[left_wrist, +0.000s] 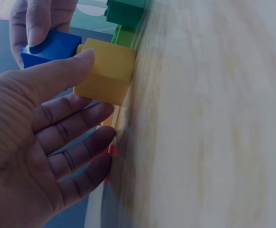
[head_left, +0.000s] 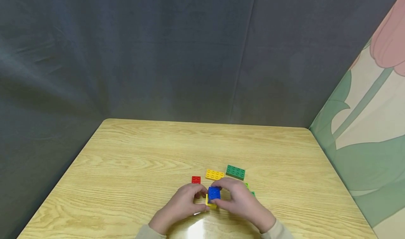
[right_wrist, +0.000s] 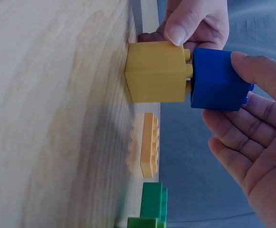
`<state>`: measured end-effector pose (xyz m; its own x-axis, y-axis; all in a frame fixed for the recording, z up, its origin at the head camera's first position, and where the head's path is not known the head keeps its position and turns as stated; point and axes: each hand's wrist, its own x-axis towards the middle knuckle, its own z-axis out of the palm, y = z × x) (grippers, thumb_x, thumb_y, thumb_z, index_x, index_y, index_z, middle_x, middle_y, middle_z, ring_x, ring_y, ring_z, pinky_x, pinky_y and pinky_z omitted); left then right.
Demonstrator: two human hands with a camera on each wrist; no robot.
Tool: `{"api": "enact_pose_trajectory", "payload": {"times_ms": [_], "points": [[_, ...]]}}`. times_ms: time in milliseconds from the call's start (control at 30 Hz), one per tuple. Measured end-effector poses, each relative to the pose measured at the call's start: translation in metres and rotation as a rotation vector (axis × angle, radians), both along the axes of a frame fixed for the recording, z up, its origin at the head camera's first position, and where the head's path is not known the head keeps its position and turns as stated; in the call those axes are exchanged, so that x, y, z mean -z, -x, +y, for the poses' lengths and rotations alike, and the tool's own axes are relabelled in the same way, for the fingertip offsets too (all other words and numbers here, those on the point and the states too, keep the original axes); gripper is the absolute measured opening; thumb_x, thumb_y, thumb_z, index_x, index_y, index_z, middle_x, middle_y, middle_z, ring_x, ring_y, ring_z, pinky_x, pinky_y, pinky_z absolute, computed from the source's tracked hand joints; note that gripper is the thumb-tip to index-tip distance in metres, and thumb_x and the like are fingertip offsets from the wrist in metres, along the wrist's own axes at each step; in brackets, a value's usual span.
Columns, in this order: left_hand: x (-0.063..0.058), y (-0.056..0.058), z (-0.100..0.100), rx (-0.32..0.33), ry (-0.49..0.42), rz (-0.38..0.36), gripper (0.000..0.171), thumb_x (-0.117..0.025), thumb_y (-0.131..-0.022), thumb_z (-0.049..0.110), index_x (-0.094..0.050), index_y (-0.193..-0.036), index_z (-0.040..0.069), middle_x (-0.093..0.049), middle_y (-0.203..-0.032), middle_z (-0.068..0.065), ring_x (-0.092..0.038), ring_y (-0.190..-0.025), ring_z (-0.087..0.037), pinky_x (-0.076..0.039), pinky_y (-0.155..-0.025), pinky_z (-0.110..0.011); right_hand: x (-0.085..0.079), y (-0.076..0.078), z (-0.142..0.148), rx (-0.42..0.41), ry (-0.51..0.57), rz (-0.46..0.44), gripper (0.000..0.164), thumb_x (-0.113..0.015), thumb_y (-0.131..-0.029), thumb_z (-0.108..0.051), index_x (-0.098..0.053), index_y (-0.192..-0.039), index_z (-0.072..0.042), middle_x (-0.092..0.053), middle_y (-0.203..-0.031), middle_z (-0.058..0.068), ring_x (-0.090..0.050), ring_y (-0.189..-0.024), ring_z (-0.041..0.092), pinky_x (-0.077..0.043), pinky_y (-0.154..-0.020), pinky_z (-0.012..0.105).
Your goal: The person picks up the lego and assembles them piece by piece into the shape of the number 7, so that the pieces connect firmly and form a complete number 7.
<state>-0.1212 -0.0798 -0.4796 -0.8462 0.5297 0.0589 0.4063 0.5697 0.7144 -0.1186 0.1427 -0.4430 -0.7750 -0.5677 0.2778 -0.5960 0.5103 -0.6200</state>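
A tall yellow building brick [right_wrist: 157,72] stands on the table with its studs up. My left hand [head_left: 184,202] holds it between the thumb, laid on its side, and the fingers at the opposite side. Just above those studs is a blue building brick [right_wrist: 218,78], pinched between the thumb and fingers of my right hand [head_left: 238,198]. In the right wrist view a narrow gap shows the yellow studs between the two bricks, so the blue one is not fully seated. The blue brick's own studs point upward.
Beyond my hands lie a flat orange-yellow brick [head_left: 214,174], a dark green brick [head_left: 235,172] and a small red brick [head_left: 196,179]. Light green pieces [head_left: 246,185] are partly hidden behind my right hand. The wooden table [head_left: 142,154] meets a dark curtain [head_left: 177,56] at the back.
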Motion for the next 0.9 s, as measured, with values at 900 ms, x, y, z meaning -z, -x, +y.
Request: {"api": "enact_pose_trajectory", "payload": {"times_ms": [900], "points": [[-0.0007, -0.0003, -0.0002, 0.0, -0.01, 0.023, 0.031, -0.082, -0.077, 0.034, -0.066, -0.1, 0.021, -0.062, -0.092, 0.014, -0.053, -0.082, -0.005, -0.046, -0.073, -0.022, 0.0038, -0.002, -0.0056, 0.003, -0.001, -0.053, 0.027, -0.075, -0.087, -0.028, -0.065, -0.109, -0.017, -0.065, -0.103, -0.012, -0.059, -0.092, 0.004, -0.054, -0.081, 0.035]]}}
